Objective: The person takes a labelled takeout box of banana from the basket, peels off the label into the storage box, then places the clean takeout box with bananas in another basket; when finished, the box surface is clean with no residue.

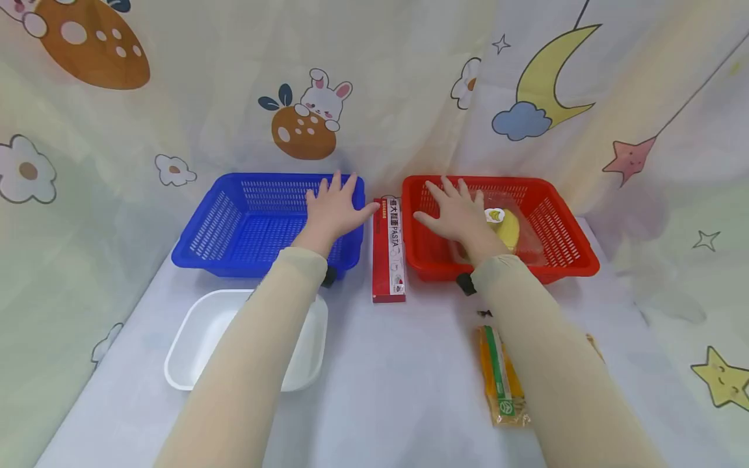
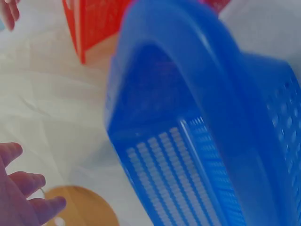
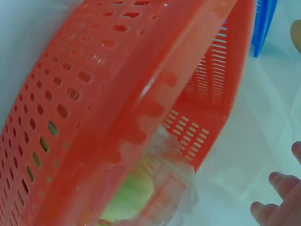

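Over the right end of the blue basket [image 1: 266, 268] my left hand [image 1: 333, 211] hovers with its fingers spread and nothing in it. My right hand [image 1: 459, 218] is likewise spread above the left part of the red basket [image 1: 503, 270], holding nothing. Inside the red basket lies a clear plastic pack [image 1: 529, 244] with a yellow item [image 1: 509, 231] under a banana-printed sticker. Between the two baskets a red and white pasta box [image 1: 389, 260] lies lengthwise. In the left wrist view, fingertips [image 2: 49, 207] show beside the blue basket's rim.
A white tray [image 1: 201, 325] sits in front of the blue basket, partly behind my left forearm. An orange and green packet [image 1: 499, 377] lies at the right, partly covered by my right forearm. A printed curtain [image 1: 404, 84] hangs behind the baskets.
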The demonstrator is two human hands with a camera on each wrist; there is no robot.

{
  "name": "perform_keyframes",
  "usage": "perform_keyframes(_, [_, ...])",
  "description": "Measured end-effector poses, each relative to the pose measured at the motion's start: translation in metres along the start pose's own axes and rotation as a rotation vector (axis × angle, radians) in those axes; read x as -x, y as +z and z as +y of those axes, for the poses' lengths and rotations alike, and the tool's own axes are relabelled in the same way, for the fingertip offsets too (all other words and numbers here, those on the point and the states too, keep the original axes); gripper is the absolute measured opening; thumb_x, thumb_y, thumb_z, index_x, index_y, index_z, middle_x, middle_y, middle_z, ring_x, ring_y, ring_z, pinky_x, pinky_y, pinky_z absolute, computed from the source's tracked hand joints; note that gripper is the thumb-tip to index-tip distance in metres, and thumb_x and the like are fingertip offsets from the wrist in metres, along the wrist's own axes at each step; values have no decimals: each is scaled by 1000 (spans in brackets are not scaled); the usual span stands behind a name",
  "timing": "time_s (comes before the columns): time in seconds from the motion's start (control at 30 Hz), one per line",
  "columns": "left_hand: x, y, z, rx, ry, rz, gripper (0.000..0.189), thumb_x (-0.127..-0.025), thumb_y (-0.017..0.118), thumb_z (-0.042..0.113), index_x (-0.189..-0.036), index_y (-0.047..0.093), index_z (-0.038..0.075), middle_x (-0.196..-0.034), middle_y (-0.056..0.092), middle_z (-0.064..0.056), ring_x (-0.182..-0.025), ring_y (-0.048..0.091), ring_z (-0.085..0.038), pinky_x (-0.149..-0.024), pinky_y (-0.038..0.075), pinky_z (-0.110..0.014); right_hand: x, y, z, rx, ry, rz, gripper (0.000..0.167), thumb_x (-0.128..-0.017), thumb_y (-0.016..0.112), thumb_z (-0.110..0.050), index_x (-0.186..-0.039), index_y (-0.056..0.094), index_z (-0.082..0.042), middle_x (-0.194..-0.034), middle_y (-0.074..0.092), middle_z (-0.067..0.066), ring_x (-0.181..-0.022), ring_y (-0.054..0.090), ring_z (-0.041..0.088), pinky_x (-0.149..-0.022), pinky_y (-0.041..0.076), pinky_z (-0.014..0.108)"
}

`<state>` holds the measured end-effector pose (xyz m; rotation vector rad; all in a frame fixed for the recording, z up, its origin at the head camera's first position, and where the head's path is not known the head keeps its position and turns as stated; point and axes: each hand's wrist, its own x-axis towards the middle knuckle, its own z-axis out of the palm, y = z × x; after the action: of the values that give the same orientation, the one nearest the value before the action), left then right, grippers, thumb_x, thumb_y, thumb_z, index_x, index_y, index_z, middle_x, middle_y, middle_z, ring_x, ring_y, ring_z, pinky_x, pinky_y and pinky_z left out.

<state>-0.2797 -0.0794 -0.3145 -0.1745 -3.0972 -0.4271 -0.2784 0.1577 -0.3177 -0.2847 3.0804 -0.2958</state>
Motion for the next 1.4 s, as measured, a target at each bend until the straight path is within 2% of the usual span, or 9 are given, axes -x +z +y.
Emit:
perform_keyframes(0.17, [14, -2, 24, 45, 49, 18, 78, -83, 43, 63, -146, 20, 23, -153, 15, -8, -139, 18, -33, -109, 18, -58, 14, -15, 14, 34, -51, 12, 80, -83, 51, -53, -147, 11, -26, -154, 7, 9, -139, 7, 39, -106, 7, 66])
perform_keyframes(0.33, [35, 11, 51, 139, 92, 14, 73, -84, 45, 60, -144, 24, 24, -151, 23, -5, -137, 26, -26, -107, 29, -53, 36, -23, 35, 29, -78, 31, 77, -84, 48, -54, -147, 15, -21, -152, 13, 14, -137, 12, 40, -104, 13, 67])
perform_keyframes(0.5, [55, 30, 73, 261, 86, -52, 74, -83, 49, 57, -144, 24, 23, -151, 22, -3, -136, 28, -24, -105, 33, -50, 57, -25, 56, -14, -74, 54, 78, -84, 50, -54, -146, 19, -19, -151, 16, 18, -136, 15, 41, -98, 21, 70])
perform_keyframes(0.63, [64, 49, 84, 374, 35, -92, 74, -83, 54, 51, -144, 24, 22, -153, 16, -4, -137, 26, -25, -103, 37, -49, 71, -23, 77, -35, -47, 50, 79, -83, 51, -54, -146, 19, -19, -151, 12, 19, -136, 7, 44, -95, 19, 74])
perform_keyframes(0.83, [71, 75, 90, 488, -61, -124, 73, -83, 60, 41, -144, 25, 21, -153, 15, -6, -136, 28, -26, -99, 41, -48, 87, -13, 114, -106, 32, 6, 90, -77, 59, -57, -147, 14, -23, -151, 3, 21, -136, 2, 46, -91, 22, 74])
perform_keyframes(1.03, [67, 93, 87, 529, -59, -98, 75, -83, 62, 39, -144, 26, 15, -149, 24, -11, -136, 28, -26, -104, 36, -47, 94, -5, 147, -178, 139, -118, 103, -73, 57, -65, -147, -1, -22, -149, -7, 26, -133, -2, 51, -87, 21, 76])
perform_keyframes(1.17, [64, 98, 85, 563, -74, -109, 77, -83, 61, 42, -145, 23, 17, -146, 31, -6, -132, 34, -22, -103, 38, -43, 92, 1, 157, -247, 151, -159, 106, -74, 59, -62, -146, -7, -20, -149, -3, 27, -133, -2, 50, -87, 23, 75])
perform_keyframes(1.27, [64, 98, 83, 588, -85, -125, 78, -83, 61, 43, -145, 22, 18, -143, 35, -4, -127, 39, -20, -101, 41, -41, 89, 7, 158, -323, 143, -157, 108, -73, 63, -59, -146, -8, -24, -150, 0, 24, -133, 2, 49, -88, 27, 73])
perform_keyframes(1.4, [62, 98, 83, 617, -90, -146, 79, -83, 62, 41, -146, 20, 18, -142, 38, -3, -124, 42, -19, -100, 43, -39, 84, 10, 160, -346, 125, -147, 108, -72, 65, -56, -146, -7, -23, -151, 2, 23, -134, 1, 48, -89, 26, 73])
